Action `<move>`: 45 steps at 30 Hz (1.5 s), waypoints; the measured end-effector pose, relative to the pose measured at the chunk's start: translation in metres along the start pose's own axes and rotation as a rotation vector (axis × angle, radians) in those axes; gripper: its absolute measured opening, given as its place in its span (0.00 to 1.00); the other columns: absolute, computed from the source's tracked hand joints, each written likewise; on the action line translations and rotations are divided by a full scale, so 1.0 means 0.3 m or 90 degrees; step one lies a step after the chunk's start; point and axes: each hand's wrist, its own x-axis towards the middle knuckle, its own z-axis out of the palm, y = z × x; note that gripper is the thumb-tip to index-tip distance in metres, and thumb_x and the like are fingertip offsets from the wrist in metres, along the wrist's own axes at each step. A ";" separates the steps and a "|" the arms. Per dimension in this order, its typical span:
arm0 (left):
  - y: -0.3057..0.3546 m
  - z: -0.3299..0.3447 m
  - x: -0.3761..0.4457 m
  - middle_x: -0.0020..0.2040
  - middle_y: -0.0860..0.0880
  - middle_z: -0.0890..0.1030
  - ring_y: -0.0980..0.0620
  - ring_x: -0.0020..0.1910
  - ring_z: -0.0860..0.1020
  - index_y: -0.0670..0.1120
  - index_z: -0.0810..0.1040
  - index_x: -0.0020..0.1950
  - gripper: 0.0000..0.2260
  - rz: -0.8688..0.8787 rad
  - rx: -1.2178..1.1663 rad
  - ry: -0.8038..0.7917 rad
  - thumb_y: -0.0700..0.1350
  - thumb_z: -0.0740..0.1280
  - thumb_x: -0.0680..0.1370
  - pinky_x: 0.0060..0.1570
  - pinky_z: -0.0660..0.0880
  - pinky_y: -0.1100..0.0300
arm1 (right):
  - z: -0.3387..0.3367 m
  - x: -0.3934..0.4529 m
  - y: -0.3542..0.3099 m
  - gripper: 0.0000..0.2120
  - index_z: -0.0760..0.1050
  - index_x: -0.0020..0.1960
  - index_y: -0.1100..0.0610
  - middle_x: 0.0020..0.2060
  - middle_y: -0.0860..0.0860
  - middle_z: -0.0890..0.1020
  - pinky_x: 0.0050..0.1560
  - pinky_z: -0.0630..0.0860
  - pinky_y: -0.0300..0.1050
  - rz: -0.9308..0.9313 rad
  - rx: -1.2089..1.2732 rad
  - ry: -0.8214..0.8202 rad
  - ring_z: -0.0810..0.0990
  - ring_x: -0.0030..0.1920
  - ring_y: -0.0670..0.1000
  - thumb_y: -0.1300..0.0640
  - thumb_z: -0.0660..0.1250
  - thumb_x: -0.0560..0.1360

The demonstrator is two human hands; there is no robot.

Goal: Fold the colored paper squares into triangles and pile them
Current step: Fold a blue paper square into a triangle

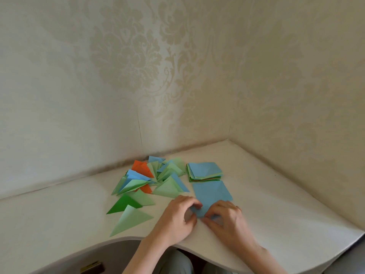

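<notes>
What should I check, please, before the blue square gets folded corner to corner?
1. Blue square flat on the table: ok.
2. Left hand pinches the near corner: ok.
3. Right hand on the same corner: ok.
4. Far corner free of the square stack: cannot tell; the edges nearly meet.
5. Triangle pile neatly stacked: not ok, scattered.

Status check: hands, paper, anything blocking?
Left hand and right hand both pinch near corner of blue square. Still unfolded, flat on table. Nothing in the way.
</notes>
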 end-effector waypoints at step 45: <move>-0.016 -0.008 -0.003 0.55 0.60 0.76 0.61 0.61 0.71 0.56 0.78 0.53 0.23 -0.095 -0.100 -0.005 0.32 0.60 0.68 0.60 0.66 0.70 | 0.008 0.004 0.035 0.10 0.74 0.44 0.43 0.41 0.36 0.74 0.48 0.71 0.44 0.018 0.022 -0.039 0.74 0.44 0.41 0.39 0.61 0.70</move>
